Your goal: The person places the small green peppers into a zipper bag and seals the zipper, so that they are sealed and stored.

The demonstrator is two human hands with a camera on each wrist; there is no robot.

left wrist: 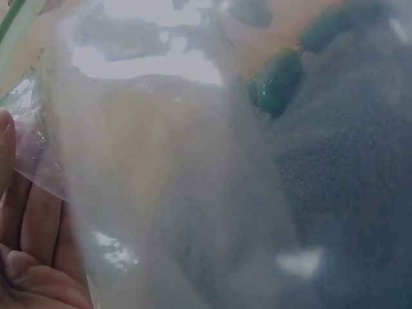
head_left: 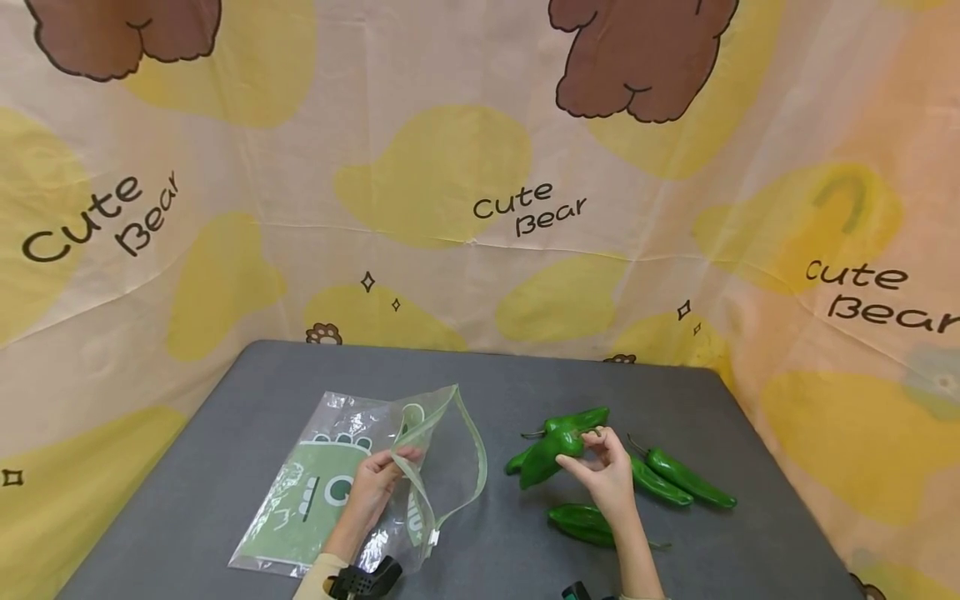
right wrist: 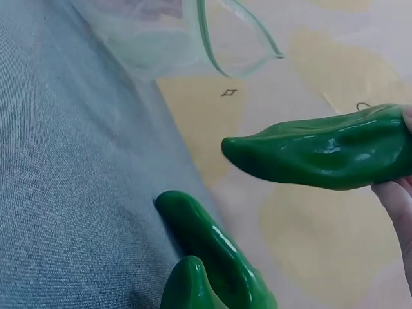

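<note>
My left hand (head_left: 372,486) pinches the open rim of a clear zip bag (head_left: 281,508) with green trim and a green cartoon print. The bag's mouth stands spread toward the right. My right hand (head_left: 609,475) holds a glossy green pepper (head_left: 551,457) by its stem end, with the tip pointing left in the right wrist view. Behind it lies another pepper (head_left: 588,418). In the left wrist view, clear film covers most of the picture, with my left fingers (left wrist: 42,222) at its edge.
Two green peppers (head_left: 690,477) lie to the right of my right hand, and one more pepper (head_left: 581,523) lies nearer me. All rest on a grey table (head_left: 285,367). A printed cloth (head_left: 427,183) hangs behind the table's far edge.
</note>
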